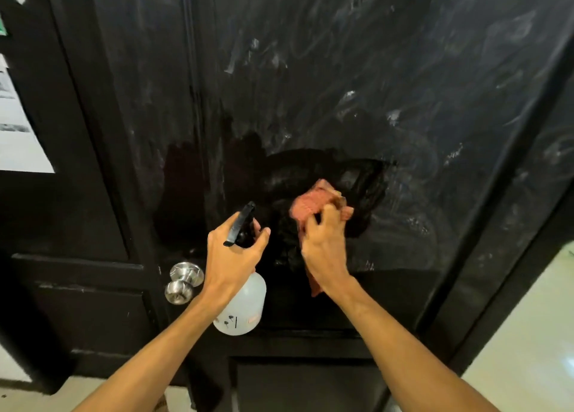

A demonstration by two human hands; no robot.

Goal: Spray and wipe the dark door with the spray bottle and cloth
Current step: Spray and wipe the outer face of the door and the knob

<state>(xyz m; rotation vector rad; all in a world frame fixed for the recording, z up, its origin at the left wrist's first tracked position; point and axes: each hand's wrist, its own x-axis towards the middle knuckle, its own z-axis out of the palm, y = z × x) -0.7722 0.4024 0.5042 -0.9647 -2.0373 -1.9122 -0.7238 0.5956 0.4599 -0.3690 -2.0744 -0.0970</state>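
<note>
Pinkish-orange cloth (312,203) is bunched up flat against the dark door (341,69), sitting right under the fingertips of my right hand (326,250) and sticking out above them. A tail of it also hangs out below my wrist. That hand is curled over the cloth, fingers dug in and gripping it, pushing it onto the panel.

My left hand (231,256) is just beside it to the left, not touching it. It's wrapped round the top of the spray bottle (245,299), with the thumb out to the side and the fingers closed around the black trigger head. The cloudy white body of the bottle hangs below my palm, tilted, close to the door.

Around the cloth there's a darker wet patch (310,169), and the rest of the door above and to the right is all pale chalky smears.

Hard-to-see stuff: the bottle's neck is buried in my hand, and the black nozzle pretty much vanishes against the black door, so I can't say if it's touching. The print on the bottle is too small to read. The cloth is a bit blurred. A silver door knob (183,282) sits just left of my left wrist, and a white paper sheet (15,131) on the far left is cut off by the edge.
</note>
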